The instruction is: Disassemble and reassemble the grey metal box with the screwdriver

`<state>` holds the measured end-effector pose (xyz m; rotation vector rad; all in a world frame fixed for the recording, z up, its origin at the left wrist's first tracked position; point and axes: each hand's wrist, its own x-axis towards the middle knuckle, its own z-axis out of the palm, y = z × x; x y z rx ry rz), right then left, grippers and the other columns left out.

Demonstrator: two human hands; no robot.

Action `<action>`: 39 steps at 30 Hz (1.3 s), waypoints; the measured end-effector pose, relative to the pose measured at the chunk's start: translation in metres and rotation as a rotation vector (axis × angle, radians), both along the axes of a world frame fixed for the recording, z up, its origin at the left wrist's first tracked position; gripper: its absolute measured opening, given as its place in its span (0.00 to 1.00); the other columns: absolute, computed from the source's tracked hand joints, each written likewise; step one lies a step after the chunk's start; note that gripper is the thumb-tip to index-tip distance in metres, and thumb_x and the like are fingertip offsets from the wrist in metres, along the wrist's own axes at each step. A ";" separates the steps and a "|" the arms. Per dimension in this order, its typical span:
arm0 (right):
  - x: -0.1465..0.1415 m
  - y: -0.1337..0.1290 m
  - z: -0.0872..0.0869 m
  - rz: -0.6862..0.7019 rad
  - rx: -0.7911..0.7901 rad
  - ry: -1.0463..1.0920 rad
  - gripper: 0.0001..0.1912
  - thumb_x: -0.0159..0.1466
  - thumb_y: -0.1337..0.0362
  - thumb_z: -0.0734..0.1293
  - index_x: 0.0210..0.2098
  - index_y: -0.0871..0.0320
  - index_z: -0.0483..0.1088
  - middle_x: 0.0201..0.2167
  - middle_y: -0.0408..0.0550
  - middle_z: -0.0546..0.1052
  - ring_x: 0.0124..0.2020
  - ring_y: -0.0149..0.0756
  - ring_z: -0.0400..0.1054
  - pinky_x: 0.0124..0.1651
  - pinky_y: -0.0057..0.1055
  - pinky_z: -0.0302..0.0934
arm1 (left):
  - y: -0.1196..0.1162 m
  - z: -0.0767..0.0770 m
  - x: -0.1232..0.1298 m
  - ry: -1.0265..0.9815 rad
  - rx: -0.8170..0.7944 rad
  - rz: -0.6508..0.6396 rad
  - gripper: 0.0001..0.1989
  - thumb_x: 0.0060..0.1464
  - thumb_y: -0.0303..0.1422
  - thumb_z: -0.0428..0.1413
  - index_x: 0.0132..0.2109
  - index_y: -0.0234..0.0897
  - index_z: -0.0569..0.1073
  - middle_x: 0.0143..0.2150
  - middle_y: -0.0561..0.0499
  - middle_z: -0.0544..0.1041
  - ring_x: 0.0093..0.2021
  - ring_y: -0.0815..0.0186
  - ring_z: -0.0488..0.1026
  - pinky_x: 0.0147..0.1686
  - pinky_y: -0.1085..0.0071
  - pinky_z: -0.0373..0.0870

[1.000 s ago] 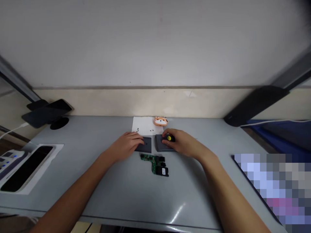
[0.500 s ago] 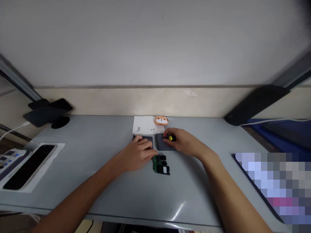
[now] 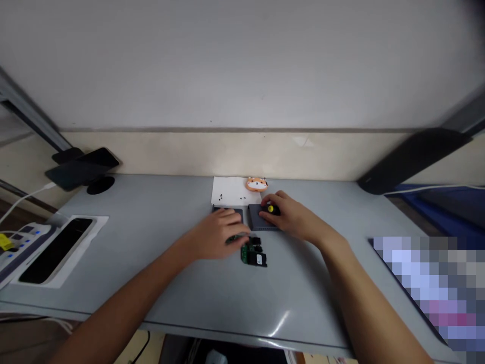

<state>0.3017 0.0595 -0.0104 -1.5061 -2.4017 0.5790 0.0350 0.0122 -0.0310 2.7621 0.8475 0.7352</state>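
My right hand (image 3: pixel 290 215) is closed around a small screwdriver (image 3: pixel 271 208) whose yellow end shows between the fingers. It rests over a dark grey case part (image 3: pixel 255 218), covering much of it. My left hand (image 3: pixel 215 235) holds nothing visible, its thumb apart from the other fingers. Those fingers hang over the near edge of a second dark grey case part (image 3: pixel 239 214), and the thumb reaches above a green circuit board (image 3: pixel 244 254). The board carries black components and a white label; the left hand hides its far corner.
Behind the case parts lies a white sheet (image 3: pixel 229 187) with several tiny dark screws and an orange animal-faced pouch (image 3: pixel 256 184). On the left are a phone (image 3: pixel 56 251), a power strip (image 3: pixel 28 250) and a phone on a stand (image 3: pixel 83 169). A blurred-out screen (image 3: pixel 428 288) stands right.
My left hand has drawn back a little from the left case part, its thumb and fingers opening apart. The right hand keeps its hold on the screwdriver. The whole view has shifted slightly.
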 end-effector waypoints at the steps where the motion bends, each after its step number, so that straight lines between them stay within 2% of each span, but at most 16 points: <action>1: -0.001 0.000 0.001 0.004 -0.003 -0.002 0.15 0.70 0.52 0.63 0.50 0.52 0.71 0.47 0.53 0.74 0.39 0.42 0.74 0.47 0.39 0.67 | 0.006 0.002 -0.006 -0.012 0.031 0.045 0.11 0.71 0.31 0.49 0.46 0.38 0.77 0.39 0.49 0.76 0.42 0.63 0.72 0.48 0.64 0.68; 4: -0.003 0.000 0.004 0.007 -0.001 0.011 0.15 0.69 0.51 0.64 0.49 0.52 0.72 0.48 0.53 0.74 0.40 0.42 0.74 0.49 0.41 0.67 | 0.023 0.002 -0.027 -0.050 0.056 0.194 0.13 0.71 0.27 0.46 0.50 0.37 0.75 0.41 0.47 0.75 0.41 0.63 0.72 0.46 0.64 0.68; 7: -0.003 0.000 0.004 -0.008 -0.005 0.022 0.18 0.69 0.51 0.64 0.54 0.51 0.71 0.52 0.54 0.72 0.40 0.41 0.74 0.50 0.41 0.66 | 0.036 -0.008 -0.043 -0.049 0.046 0.228 0.14 0.67 0.24 0.46 0.48 0.38 0.76 0.39 0.48 0.76 0.38 0.64 0.73 0.41 0.66 0.69; 10: -0.002 0.003 0.003 -0.013 -0.027 0.000 0.19 0.69 0.51 0.64 0.54 0.52 0.71 0.50 0.54 0.75 0.40 0.42 0.74 0.48 0.41 0.66 | 0.041 -0.021 -0.050 -0.045 -0.001 0.237 0.13 0.64 0.23 0.49 0.44 0.39 0.77 0.38 0.50 0.77 0.36 0.66 0.73 0.38 0.68 0.68; 13: -0.001 0.003 0.003 -0.014 -0.036 -0.006 0.19 0.69 0.51 0.64 0.54 0.52 0.71 0.48 0.53 0.77 0.42 0.45 0.74 0.47 0.40 0.66 | 0.042 -0.026 -0.049 -0.063 -0.034 0.250 0.13 0.62 0.22 0.50 0.43 0.39 0.77 0.37 0.51 0.78 0.34 0.66 0.73 0.37 0.69 0.68; 19: -0.002 0.000 0.004 -0.040 -0.030 -0.025 0.23 0.69 0.50 0.63 0.60 0.53 0.69 0.57 0.57 0.70 0.44 0.44 0.74 0.52 0.42 0.66 | 0.039 -0.024 -0.045 -0.102 -0.070 0.264 0.13 0.61 0.22 0.50 0.42 0.39 0.77 0.36 0.52 0.78 0.30 0.69 0.71 0.33 0.71 0.65; 27: 0.005 0.002 0.004 -0.034 -0.095 -0.016 0.20 0.68 0.47 0.64 0.53 0.51 0.72 0.50 0.53 0.73 0.36 0.39 0.73 0.43 0.39 0.67 | 0.039 -0.028 -0.044 -0.146 -0.086 0.271 0.12 0.61 0.22 0.50 0.42 0.39 0.77 0.37 0.52 0.78 0.29 0.70 0.69 0.33 0.72 0.65; 34: 0.007 0.004 0.005 -0.006 -0.064 -0.039 0.18 0.69 0.48 0.64 0.51 0.51 0.73 0.46 0.53 0.75 0.36 0.40 0.73 0.42 0.38 0.67 | 0.039 -0.029 -0.042 -0.178 -0.105 0.269 0.12 0.61 0.23 0.49 0.41 0.38 0.77 0.36 0.52 0.78 0.27 0.71 0.67 0.30 0.72 0.64; 39: 0.002 0.004 0.001 0.005 -0.010 -0.022 0.19 0.69 0.49 0.64 0.52 0.52 0.73 0.49 0.54 0.75 0.41 0.43 0.74 0.48 0.39 0.66 | 0.039 -0.032 -0.042 -0.215 -0.143 0.284 0.13 0.60 0.22 0.50 0.41 0.39 0.77 0.37 0.52 0.78 0.28 0.71 0.68 0.30 0.73 0.64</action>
